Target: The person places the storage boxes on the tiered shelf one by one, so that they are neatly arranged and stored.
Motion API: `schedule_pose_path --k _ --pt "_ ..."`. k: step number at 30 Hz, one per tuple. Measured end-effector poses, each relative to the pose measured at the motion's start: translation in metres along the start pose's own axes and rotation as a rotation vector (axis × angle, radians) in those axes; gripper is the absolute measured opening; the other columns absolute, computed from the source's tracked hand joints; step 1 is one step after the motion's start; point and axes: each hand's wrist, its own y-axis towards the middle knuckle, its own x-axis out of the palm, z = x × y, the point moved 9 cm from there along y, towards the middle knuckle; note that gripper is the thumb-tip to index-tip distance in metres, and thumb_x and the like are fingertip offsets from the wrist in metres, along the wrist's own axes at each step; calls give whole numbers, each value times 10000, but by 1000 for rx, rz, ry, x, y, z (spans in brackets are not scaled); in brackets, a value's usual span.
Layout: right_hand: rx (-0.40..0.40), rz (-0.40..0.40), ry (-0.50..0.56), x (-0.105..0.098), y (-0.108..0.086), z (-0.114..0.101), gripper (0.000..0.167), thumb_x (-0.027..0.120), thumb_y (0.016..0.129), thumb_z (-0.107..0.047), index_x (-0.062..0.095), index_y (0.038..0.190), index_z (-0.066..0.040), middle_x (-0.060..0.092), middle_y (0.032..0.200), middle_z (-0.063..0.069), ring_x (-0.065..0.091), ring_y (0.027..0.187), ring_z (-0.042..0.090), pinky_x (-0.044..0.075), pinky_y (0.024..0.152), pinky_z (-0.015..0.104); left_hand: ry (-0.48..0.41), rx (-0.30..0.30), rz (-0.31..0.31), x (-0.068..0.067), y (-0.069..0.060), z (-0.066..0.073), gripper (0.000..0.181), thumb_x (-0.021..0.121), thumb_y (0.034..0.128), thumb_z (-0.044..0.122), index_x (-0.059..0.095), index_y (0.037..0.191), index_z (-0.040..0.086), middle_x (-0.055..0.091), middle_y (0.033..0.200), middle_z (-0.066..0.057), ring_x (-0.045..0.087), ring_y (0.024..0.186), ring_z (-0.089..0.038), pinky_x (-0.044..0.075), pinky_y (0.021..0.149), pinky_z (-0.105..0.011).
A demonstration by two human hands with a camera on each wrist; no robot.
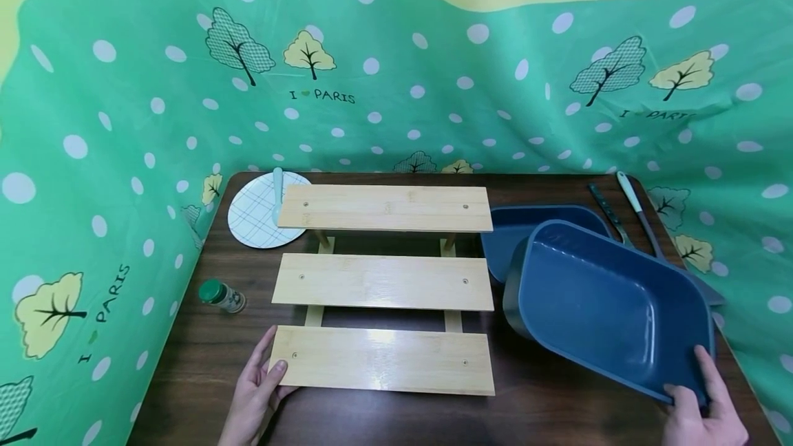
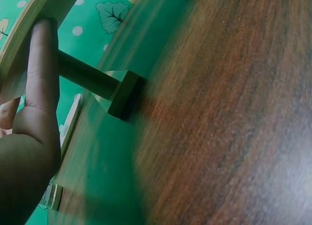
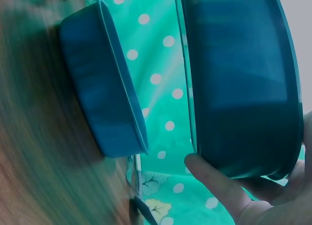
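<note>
The left hand [image 1: 257,380] grips the wooden rack [image 1: 383,281] at its near left end. Well apart, the right hand [image 1: 705,405] pinches the near corner of the raised blue bin [image 1: 595,294], right of the rack; farther back are a second bin [image 1: 506,241] and a round plate [image 1: 255,215].

A brown table [image 1: 372,425] lies under the fingers [image 1: 714,377]. Past them hangs a green cloth [image 1: 427,115] with pale dots [image 1: 478,34] and little trees [image 1: 308,54].
</note>
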Motion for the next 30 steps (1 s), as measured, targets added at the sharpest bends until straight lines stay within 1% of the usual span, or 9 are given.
schedule_pose_path --k 8,13,19,21,22,27,28,29,30 --pt "-38 13 -23 1 -3 -5 711 373 960 -24 431 1520 -459 252 1679 -25 297 1484 213 262 1205 474 26 -15 27 -2 -1 -1 627 484 1066 -27 193 1609 90 680 1284 105 714 1086 -159 636 856 -298" --pt "-57 28 52 2 -4 -9 710 375 940 8 474 1513 -399 279 1669 -14 291 1486 172 209 1212 456 32 -28 42 -4 -2 -1 606 491 1066 -22 239 1593 141 678 1278 110 716 1077 -160 640 847 -298" --pt "-80 30 -58 6 -6 -19 676 387 969 -56 433 1535 -422 287 1664 4 312 1494 259 288 1193 492 8 -4 20 -2 -1 0 598 483 1058 -47 267 1573 166 682 1288 95 717 1074 -157 639 844 -292" --pt "-88 25 -79 8 -7 -21 669 391 973 -70 427 1535 -433 291 1663 -1 327 1483 262 330 1189 458 7 -2 21 -2 -1 0 601 483 1056 -52 256 1576 149 684 1283 93 718 1071 -156 639 841 -290" --pt "-90 23 -84 8 -7 -22 669 393 974 -73 427 1534 -437 296 1663 -2 349 1468 252 418 1153 389 9 -4 24 -2 -1 0 598 484 1056 -51 260 1571 155 687 1278 92 720 1067 -157 639 839 -290" --pt "-132 21 -69 13 -8 -28 655 401 975 -72 440 1533 -413 320 1653 -15 373 1427 134 430 1116 213 11 -10 20 -2 -1 -1 596 488 1059 -39 264 1576 159 695 1268 80 722 1076 -174 638 852 -304" --pt "-140 20 -62 13 -8 -30 654 404 972 -67 446 1532 -403 325 1650 -10 377 1421 114 470 1046 160 7 -8 15 -1 0 -1 593 485 1059 -42 264 1572 160 700 1265 74 723 1076 -177 637 854 -306" --pt "-145 17 -47 15 -8 -31 654 401 972 -64 448 1531 -400 321 1651 -18 355 1440 106 418 1135 225 2 -5 8 -1 0 -1 596 481 1060 -45 254 1576 150 702 1266 69 723 1078 -179 636 857 -307" --pt "-152 16 -38 15 -8 -32 653 399 971 -59 452 1530 -391 322 1650 -17 345 1446 94 410 1149 239 -2 -1 3 0 0 -1 593 476 1060 -50 255 1573 150 709 1260 58 725 1076 -180 635 858 -307"
